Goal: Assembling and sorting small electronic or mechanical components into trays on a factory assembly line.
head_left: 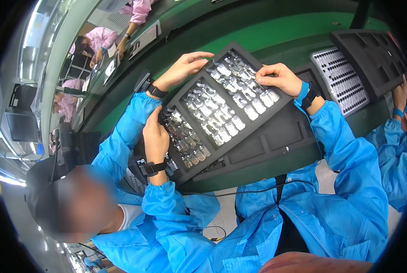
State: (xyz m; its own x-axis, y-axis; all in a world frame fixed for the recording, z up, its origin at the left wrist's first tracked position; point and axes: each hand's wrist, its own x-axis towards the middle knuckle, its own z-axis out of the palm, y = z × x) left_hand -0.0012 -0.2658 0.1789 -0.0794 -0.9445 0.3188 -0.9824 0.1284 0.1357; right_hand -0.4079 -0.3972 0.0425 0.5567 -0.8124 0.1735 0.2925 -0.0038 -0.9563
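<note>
A black foam tray (253, 125) lies slanted before me, its several compartments filled with small shiny metal parts (208, 109). At the tray's left end is my left hand (157, 141), with one digit stretched along the upper corner and the other fingers bent against the tray, partly hidden. My right hand (280, 79) reaches over the right edge, thumb and fingertips pinched together just above the metal parts. Whatever sits in that pinch is too small to make out. Another person's hand (183, 68), fingers apart, rests at the tray's far edge.
Under the loaded tray lies another black tray (262, 150). To the right are a white tray (319, 59) of dark-tipped pieces and a tilted black tray (371, 59). Co-workers in blue sit close on both sides. Beyond the green bench (276, 36) people in pink work.
</note>
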